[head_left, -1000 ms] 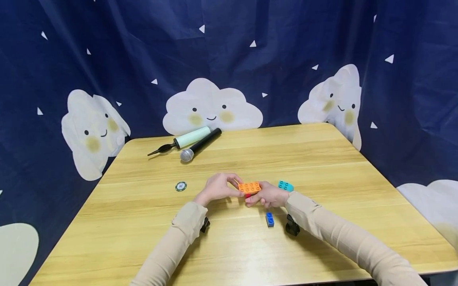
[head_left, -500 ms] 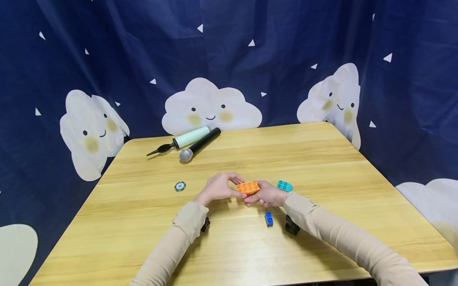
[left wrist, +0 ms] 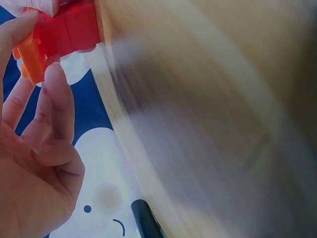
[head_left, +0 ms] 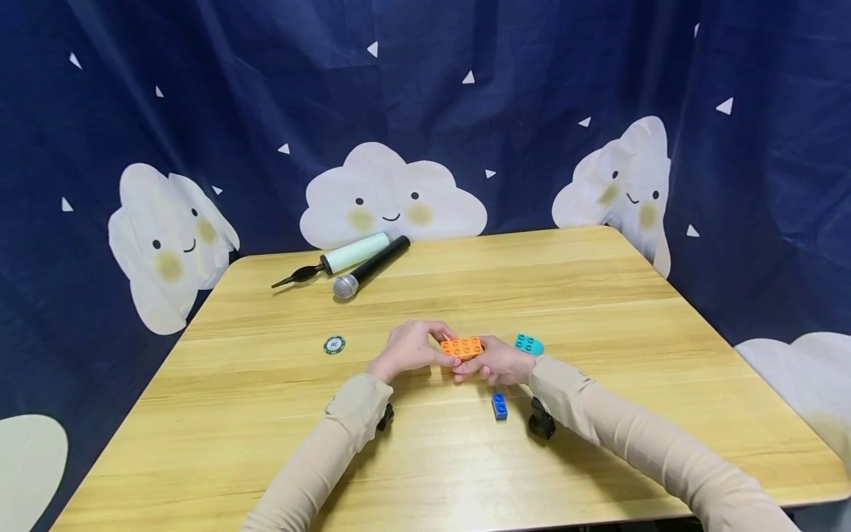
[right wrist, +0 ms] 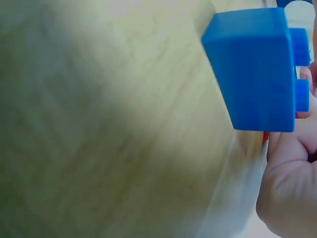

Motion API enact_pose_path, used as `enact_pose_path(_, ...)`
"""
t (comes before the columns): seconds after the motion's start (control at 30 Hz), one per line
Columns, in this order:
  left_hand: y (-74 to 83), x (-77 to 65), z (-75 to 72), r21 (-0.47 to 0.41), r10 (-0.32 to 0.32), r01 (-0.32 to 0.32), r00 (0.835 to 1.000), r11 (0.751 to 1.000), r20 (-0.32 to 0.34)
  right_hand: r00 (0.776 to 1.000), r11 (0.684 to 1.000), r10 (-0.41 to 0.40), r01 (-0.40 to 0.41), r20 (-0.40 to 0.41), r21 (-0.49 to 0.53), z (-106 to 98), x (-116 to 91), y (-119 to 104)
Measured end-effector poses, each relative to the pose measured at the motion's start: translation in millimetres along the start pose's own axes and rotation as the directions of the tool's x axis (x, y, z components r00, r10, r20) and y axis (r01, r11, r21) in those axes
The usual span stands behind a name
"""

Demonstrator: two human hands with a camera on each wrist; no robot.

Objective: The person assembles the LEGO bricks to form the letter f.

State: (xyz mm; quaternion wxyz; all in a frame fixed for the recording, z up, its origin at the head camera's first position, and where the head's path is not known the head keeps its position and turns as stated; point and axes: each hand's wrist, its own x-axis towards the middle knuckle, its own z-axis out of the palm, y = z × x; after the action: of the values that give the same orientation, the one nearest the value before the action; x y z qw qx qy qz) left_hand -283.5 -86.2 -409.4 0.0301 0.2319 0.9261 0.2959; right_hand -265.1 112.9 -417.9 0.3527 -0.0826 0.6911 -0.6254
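Between both hands is an orange building brick [head_left: 462, 347] with studs on top, seen above the table in the head view. My left hand [head_left: 408, 347] pinches the orange brick from the left with thumb and fingers. My right hand [head_left: 501, 362] grips red bricks [left wrist: 74, 27] from the right. In the left wrist view the orange brick [left wrist: 31, 62] lies against the studded end of the red, which has a seam across it. A small blue brick [head_left: 500, 406] lies just in front of the right hand; a teal brick [head_left: 530, 344] sits behind the right wrist, partly hidden.
At the back left of the wooden table [head_left: 253, 458] lie a pale green hand pump [head_left: 357, 253] and a black microphone [head_left: 375, 267], side by side. A poker chip [head_left: 335, 345] is left of the hands. A dark blue cloud-patterned curtain [head_left: 425, 89] surrounds the table's far sides.
The orange brick has levelled slightly between the hands, and the red seen beneath it earlier is now hidden in the head view. Both hands have barely moved; the loose bricks stay put.
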Motion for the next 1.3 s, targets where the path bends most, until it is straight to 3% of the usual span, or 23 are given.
enact_pose_path(0.37,1.2,0.4,-2.1,-0.046,-0.014,0.014,1.000,0.999,0.012,1.000,1.000,0.020,-0.020,-0.008,0.017,0.1,0.1,-2.6)
enact_pose_path(0.77,1.9,1.2,-6.1,-0.026,-0.033,0.033,0.999,0.999,0.016,1.000,1.000,-0.004,0.004,0.004,-0.020,0.7,-0.2,-5.9)
enact_pose_path(0.9,0.6,1.0,-3.3,-0.013,-0.034,0.034,0.999,0.999,0.018,0.999,0.990,-0.011,0.006,-0.034,-0.142,-2.3,-7.8,-7.7)
enact_pose_path(1.07,-3.3,-0.9,-1.0,0.011,-0.041,0.041,0.999,0.999,0.034,0.995,0.915,-0.017,-0.023,-0.094,-0.404,-20.9,-38.2,-15.5)
enact_pose_path(1.13,-4.1,-1.1,-1.4,0.018,-0.036,0.035,0.998,0.999,0.042,0.998,0.903,-0.002,-0.023,-0.057,-0.428,-31.5,-54.3,-15.2)
enact_pose_path(1.2,-4.0,-0.9,-1.7,0.031,-0.029,0.027,0.998,0.999,0.060,0.999,0.928,0.043,-0.032,0.022,-0.372,-39.5,-68.9,-10.5)
enact_pose_path(1.3,-3.1,0.1,-1.2,0.049,-0.016,0.012,0.996,0.999,0.083,0.983,0.973,0.113,-0.079,0.147,-0.217,-40.2,-83.2,1.6)
